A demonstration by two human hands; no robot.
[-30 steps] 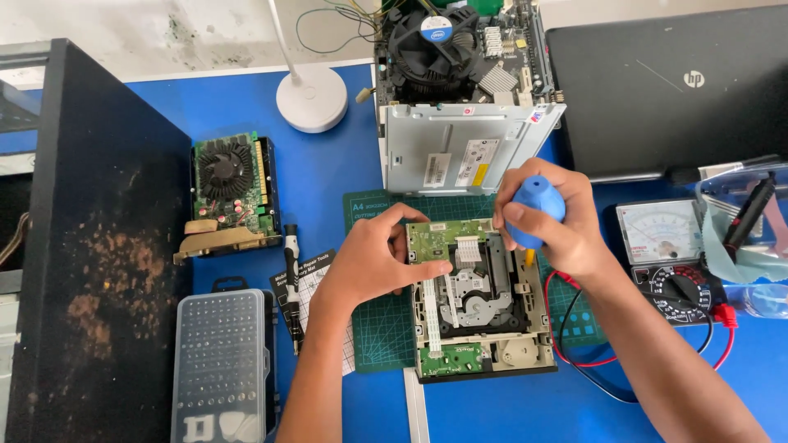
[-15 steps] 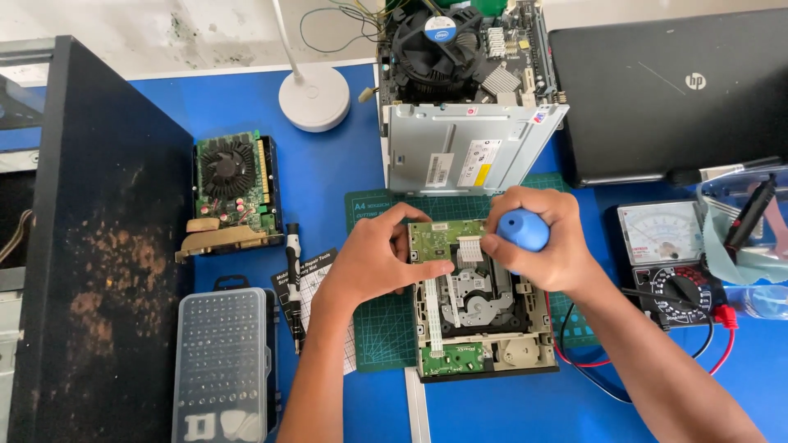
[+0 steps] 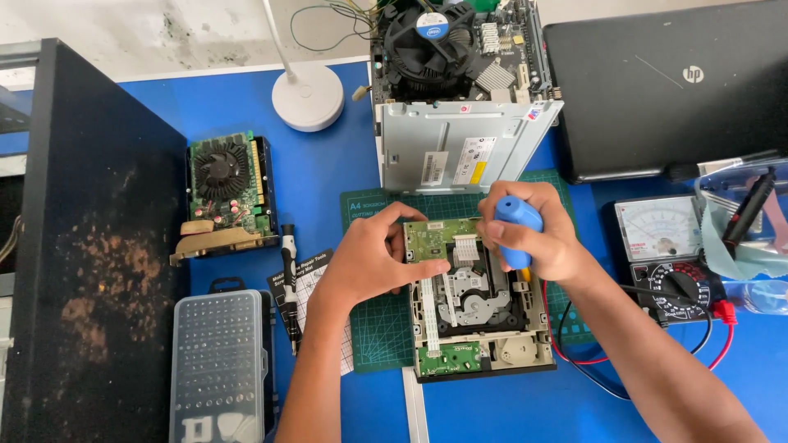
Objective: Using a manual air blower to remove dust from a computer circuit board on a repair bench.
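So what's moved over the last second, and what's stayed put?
The right hand, gripping the blue-handled screwdriver, has slid left and slightly down, from the drive's right corner to over the green circuit board. The left hand keeps its fingertips on the board's left edge. The opened optical drive, cutting mat, multimeter and graphics card have not shifted.

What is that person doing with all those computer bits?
A person is working on an opened disc drive lying on a green cutting mat. The left hand steadies the drive's green circuit board, while the right hand grips a blue-handled screwdriver pointed down at the board. Around them on the blue table sit a graphics card, a bit case, a multimeter and a closed laptop.
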